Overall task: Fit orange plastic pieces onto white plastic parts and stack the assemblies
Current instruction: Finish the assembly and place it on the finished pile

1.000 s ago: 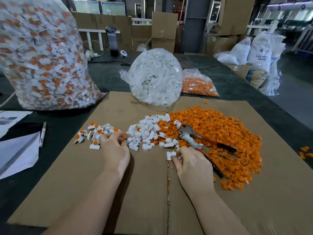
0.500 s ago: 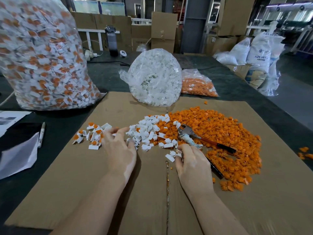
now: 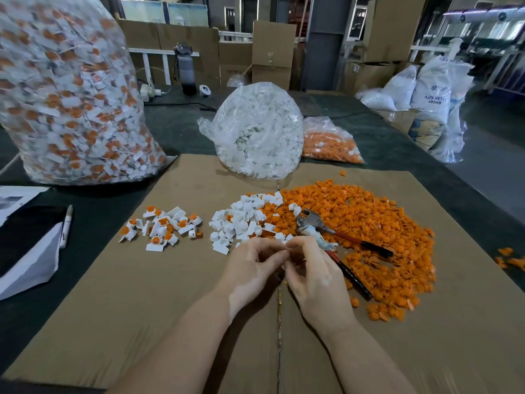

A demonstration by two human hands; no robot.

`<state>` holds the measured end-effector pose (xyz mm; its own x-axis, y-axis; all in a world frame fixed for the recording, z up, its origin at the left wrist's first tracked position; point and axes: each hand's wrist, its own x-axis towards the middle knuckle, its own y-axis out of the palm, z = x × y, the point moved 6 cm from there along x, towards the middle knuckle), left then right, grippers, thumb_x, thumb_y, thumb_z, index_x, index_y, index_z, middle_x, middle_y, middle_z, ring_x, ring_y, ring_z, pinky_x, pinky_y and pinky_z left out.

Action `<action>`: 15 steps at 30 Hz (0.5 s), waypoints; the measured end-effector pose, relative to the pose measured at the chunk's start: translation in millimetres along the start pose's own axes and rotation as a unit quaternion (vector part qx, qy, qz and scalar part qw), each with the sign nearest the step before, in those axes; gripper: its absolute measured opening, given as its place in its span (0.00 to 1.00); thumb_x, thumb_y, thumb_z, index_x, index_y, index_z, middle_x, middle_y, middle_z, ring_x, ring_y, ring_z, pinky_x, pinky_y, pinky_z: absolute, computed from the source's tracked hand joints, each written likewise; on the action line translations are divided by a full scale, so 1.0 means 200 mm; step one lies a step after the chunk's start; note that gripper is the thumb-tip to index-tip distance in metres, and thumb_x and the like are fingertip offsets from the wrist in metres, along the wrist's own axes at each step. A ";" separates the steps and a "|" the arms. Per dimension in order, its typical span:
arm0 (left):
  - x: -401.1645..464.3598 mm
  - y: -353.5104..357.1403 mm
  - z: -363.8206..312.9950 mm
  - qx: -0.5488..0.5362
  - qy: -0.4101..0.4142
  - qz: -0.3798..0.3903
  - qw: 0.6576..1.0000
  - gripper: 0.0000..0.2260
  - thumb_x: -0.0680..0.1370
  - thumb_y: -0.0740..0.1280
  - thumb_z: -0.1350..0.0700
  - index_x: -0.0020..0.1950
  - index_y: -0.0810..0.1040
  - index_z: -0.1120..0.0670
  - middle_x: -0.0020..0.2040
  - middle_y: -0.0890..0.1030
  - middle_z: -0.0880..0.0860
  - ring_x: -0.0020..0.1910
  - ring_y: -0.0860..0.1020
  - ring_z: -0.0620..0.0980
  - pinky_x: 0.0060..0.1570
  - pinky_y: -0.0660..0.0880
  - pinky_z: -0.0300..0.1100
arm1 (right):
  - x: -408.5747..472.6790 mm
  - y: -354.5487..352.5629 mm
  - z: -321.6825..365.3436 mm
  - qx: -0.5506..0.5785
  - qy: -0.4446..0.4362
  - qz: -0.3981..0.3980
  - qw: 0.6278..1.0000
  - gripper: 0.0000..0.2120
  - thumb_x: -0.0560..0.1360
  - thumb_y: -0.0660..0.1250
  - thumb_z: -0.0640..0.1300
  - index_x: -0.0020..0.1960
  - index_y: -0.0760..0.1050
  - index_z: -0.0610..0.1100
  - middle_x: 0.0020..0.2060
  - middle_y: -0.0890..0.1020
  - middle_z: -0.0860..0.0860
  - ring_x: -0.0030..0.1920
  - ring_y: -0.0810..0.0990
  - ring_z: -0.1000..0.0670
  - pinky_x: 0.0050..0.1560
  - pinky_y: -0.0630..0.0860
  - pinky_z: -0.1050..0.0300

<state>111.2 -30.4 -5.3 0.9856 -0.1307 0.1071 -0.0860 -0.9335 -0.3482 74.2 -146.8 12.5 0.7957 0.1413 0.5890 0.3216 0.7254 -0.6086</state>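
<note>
My left hand point(image 3: 251, 268) and my right hand point(image 3: 314, 273) meet fingertip to fingertip over the cardboard sheet point(image 3: 136, 308), just in front of the loose white parts point(image 3: 241, 223). Both hands have curled fingers and pinch a small plastic piece between them, and that piece is almost wholly hidden by the fingers. A wide heap of orange pieces point(image 3: 377, 228) spreads to the right. A small pile of finished white-and-orange assemblies point(image 3: 164, 226) lies to the left of the white parts.
Pliers point(image 3: 312, 223) with red-black handles lie on the orange heap beside my right hand. Behind stand a big bag of assemblies point(image 3: 65, 103), a bag of white parts point(image 3: 258, 132) and a bag of orange pieces point(image 3: 329, 143). A marker point(image 3: 66, 226) and papers point(image 3: 28, 260) lie left.
My left hand has left the assembled pile and moved right past the white parts. My right hand has lifted off the cardboard, and the two now meet in the middle.
</note>
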 end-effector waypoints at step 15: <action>0.02 0.00 0.04 0.126 0.013 -0.064 0.990 0.15 0.72 0.72 0.61 0.58 0.79 0.53 0.52 0.69 0.46 0.46 0.70 0.38 0.46 0.64 0.20 | 0.00 -0.02 -0.02 -0.142 0.002 -0.070 0.987 0.09 0.65 0.74 0.29 0.42 0.80 0.38 0.36 0.81 0.46 0.40 0.81 0.44 0.41 0.79 0.49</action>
<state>116.2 -28.5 -11.8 0.9819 -0.0280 0.1874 0.0816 -0.8300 -0.5517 75.1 -152.3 14.1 0.7352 0.0497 0.6760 0.5590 0.5197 -0.6461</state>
